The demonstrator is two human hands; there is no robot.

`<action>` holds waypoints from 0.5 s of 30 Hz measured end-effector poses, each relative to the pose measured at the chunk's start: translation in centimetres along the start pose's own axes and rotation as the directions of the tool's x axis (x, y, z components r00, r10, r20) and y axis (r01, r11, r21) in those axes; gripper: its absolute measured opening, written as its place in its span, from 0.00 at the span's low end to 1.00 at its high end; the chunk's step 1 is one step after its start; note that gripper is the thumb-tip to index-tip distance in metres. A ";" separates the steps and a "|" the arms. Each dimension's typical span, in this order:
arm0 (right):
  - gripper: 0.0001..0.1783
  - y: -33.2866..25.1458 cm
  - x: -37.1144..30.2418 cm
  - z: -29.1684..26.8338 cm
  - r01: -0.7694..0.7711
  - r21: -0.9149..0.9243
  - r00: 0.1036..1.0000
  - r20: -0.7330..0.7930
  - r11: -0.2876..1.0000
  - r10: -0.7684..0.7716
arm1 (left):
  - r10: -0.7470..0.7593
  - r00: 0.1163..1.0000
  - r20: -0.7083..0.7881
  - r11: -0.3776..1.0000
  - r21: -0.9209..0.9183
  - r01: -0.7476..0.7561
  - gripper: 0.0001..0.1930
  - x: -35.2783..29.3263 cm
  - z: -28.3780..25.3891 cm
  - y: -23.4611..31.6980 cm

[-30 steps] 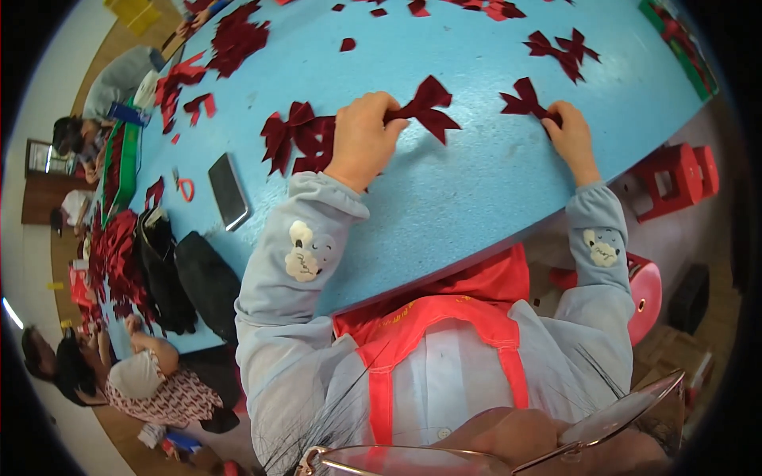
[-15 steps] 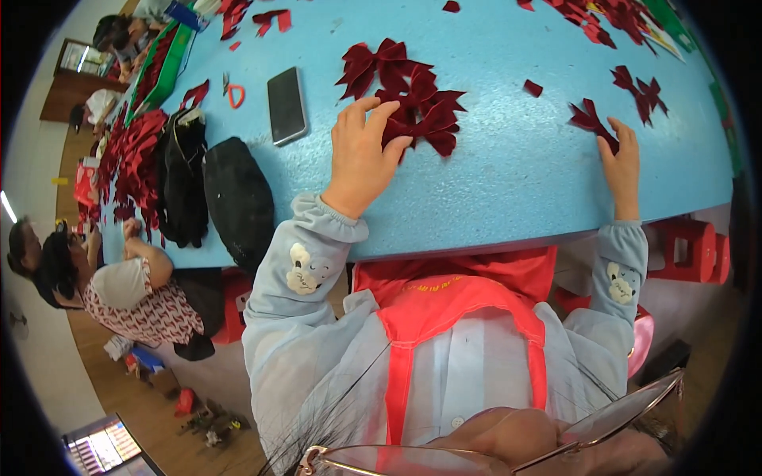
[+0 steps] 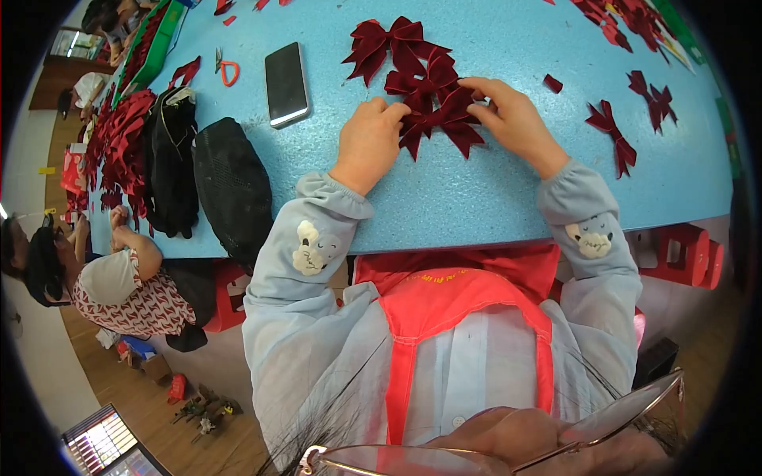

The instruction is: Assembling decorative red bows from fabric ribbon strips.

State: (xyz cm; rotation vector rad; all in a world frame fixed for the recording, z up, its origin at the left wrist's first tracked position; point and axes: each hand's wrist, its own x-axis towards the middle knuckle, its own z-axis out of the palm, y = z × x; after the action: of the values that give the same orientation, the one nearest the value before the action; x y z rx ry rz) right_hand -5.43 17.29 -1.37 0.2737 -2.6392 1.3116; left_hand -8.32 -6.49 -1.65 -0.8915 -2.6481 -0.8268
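Note:
Three dark red velvet bows overlap in a column in front of me: a far bow (image 3: 387,46), a middle bow (image 3: 425,73) and a near bow (image 3: 441,119). My left hand (image 3: 368,143) grips the near bow's left loop, its fingers curled. Thumb and index of my right hand (image 3: 514,125) are closed around that bow's right loop; the exact contact is partly hidden. Off to the right lie two more bows, a narrow one (image 3: 611,136) with its knot in the middle and another (image 3: 652,98) farther back.
A phone (image 3: 286,83), orange-handled snips (image 3: 228,71) and two black pouches (image 3: 232,186) lie left on the blue table (image 3: 333,47). Beyond are a red ribbon heap (image 3: 119,143) and a green crate (image 3: 151,51). A person (image 3: 135,293) sits left; a red stool (image 3: 690,254) stands right.
My right hand has let go of the narrow bow on the right and come left to the near bow. My left hand stays at the stacked bows. The view has shifted slightly.

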 end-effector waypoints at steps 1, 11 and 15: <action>0.12 0.2 0.5 0.6 -0.006 0.011 1.000 0.022 1.000 0.006 | -0.006 1.000 0.017 1.000 0.000 0.006 0.09 0.1 0.1 0.0; 0.16 1.0 3.0 1.0 0.036 0.019 0.997 -0.063 0.999 -0.035 | 0.037 0.986 -0.162 0.972 0.233 0.001 0.10 2.6 0.1 -0.1; 0.18 0.6 2.5 1.2 -0.069 0.104 0.997 -0.024 0.992 0.072 | 0.199 0.941 -0.274 0.980 0.083 -0.183 0.14 3.5 0.6 1.2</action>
State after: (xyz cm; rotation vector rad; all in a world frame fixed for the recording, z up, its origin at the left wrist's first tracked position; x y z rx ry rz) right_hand -8.05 16.47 -1.94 0.1760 -2.5848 1.4651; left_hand -10.40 -3.68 -0.26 -0.9229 -2.2875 -0.7637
